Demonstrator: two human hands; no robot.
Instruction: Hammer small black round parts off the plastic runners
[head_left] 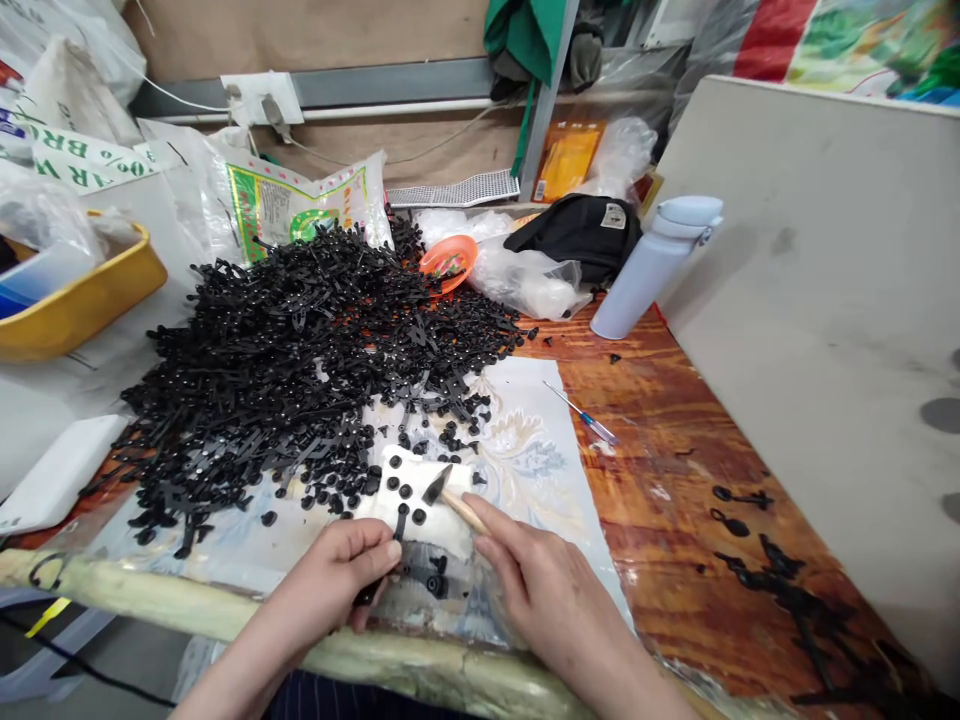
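Observation:
My left hand [349, 565] is closed on a black plastic strip [401, 522] with a round end, which lies over the near edge of a folded white cloth [442, 520]. In my right hand [536, 560] is a small hammer [466, 511] with a wooden handle. Its dark, wedge-shaped head is just above the cloth, apart from the strip. Several round black caps [405, 491] rest on the cloth around the hammer head. Nearer me, a few black pieces [436, 583] sit on a greyish surface between my hands.
A large heap of black plastic parts [300, 340] covers the left and middle of the table. An orange bowl [448, 265] leans at its back. On the right are a screwdriver [596, 425], a pale blue bottle [652, 270] and loose black parts [780, 575]; a grey panel [817, 250] borders that side.

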